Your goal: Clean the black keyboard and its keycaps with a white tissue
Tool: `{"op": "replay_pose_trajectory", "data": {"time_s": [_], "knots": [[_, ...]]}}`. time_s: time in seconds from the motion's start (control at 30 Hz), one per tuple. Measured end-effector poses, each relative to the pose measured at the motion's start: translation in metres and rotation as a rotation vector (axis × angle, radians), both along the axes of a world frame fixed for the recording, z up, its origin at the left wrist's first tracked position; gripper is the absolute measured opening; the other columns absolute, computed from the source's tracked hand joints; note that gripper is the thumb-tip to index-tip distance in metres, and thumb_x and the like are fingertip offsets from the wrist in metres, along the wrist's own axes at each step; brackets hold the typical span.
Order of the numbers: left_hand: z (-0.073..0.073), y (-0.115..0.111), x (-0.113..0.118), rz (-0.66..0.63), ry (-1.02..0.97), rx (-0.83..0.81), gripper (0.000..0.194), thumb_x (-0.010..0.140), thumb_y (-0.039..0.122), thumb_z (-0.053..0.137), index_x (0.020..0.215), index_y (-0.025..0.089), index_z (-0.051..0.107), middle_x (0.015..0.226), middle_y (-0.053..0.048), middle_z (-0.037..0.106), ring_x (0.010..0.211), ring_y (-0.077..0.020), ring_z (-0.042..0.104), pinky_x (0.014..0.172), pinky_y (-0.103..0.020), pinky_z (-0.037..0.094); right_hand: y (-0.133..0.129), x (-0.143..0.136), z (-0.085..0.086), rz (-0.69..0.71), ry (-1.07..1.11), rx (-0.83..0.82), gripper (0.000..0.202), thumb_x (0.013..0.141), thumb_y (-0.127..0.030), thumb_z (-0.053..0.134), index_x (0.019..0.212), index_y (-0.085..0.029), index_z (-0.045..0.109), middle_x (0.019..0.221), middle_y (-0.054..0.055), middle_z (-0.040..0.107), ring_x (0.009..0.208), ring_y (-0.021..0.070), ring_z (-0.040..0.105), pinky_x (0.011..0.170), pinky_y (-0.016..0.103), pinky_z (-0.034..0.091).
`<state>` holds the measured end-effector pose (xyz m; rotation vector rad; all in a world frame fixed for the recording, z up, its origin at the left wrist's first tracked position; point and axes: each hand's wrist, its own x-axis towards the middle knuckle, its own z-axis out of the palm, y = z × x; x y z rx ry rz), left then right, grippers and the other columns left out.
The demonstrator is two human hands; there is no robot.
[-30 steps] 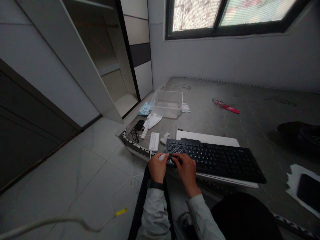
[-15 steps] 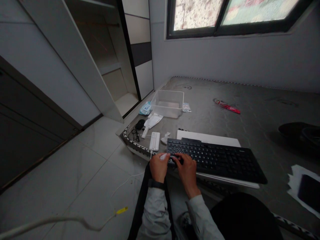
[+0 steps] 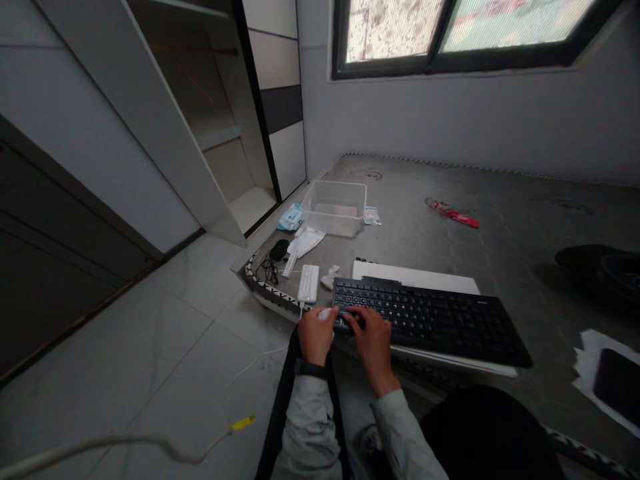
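A black keyboard [image 3: 425, 317] lies slanted on a flat white box [image 3: 415, 272] near the table's front edge. At its near left corner, my left hand [image 3: 316, 337] is closed around a small white thing [image 3: 325, 313], too hidden to name. Just to the right, my right hand [image 3: 373, 337] rests over the keyboard's lower left keys. Its thumb and forefinger are bent towards each other; whatever is between them cannot be made out. A crumpled white tissue [image 3: 329, 277] sits beside the keyboard's upper left corner.
Left of the keyboard are a white power bank [image 3: 309, 284] with a cable, a black coiled cord [image 3: 271, 270] and a white brush-like tool [image 3: 303, 248]. Behind stand a clear plastic bin [image 3: 334, 210] and a blue packet [image 3: 290, 217]. A red wrapper [image 3: 453, 213] lies farther back.
Both hands stay at the keyboard's near left corner, with only slight finger movement. The view has shifted a little; nothing else has visibly moved.
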<state>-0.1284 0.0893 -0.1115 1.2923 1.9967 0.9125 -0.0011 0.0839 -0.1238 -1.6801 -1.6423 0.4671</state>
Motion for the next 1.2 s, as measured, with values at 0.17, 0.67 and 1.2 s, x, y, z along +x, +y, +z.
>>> {"op": "replay_pose_trajectory", "data": {"time_s": [0.17, 0.67, 1.2], "knots": [[-0.003, 0.001, -0.001, 0.011, 0.026, 0.002, 0.041, 0.079, 0.055, 0.057, 0.086, 0.018, 0.076, 0.079, -0.009, 0.077, 0.07, -0.0189, 0.068, 0.06, -0.025, 0.043, 0.0, 0.0, -0.001, 0.007, -0.01, 0.006, 0.046, 0.087, -0.06, 0.044, 0.093, -0.024, 0.07, 0.083, 0.004, 0.07, 0.08, 0.0202, 0.06, 0.072, 0.032, 0.029], [-0.001, 0.0, 0.0, 0.006, 0.024, -0.007, 0.039, 0.078, 0.054, 0.057, 0.08, 0.018, 0.073, 0.071, -0.006, 0.074, 0.065, -0.0174, 0.065, 0.057, -0.024, 0.041, 0.0, 0.002, 0.002, 0.016, 0.01, -0.017, 0.035, 0.086, -0.053, 0.052, 0.092, -0.024, 0.071, 0.084, 0.004, 0.07, 0.081, 0.0205, 0.061, 0.073, 0.032, 0.032], [-0.03, 0.005, -0.005, -0.079, -0.31, 0.001, 0.047, 0.076, 0.058, 0.058, 0.083, 0.015, 0.075, 0.072, -0.005, 0.076, 0.069, -0.0196, 0.068, 0.057, -0.023, 0.045, 0.012, 0.009, -0.003, 0.029, 0.177, -0.119, 0.026, 0.08, -0.043, 0.058, 0.084, -0.022, 0.072, 0.086, 0.005, 0.074, 0.08, 0.0211, 0.066, 0.076, 0.033, 0.045]]}}
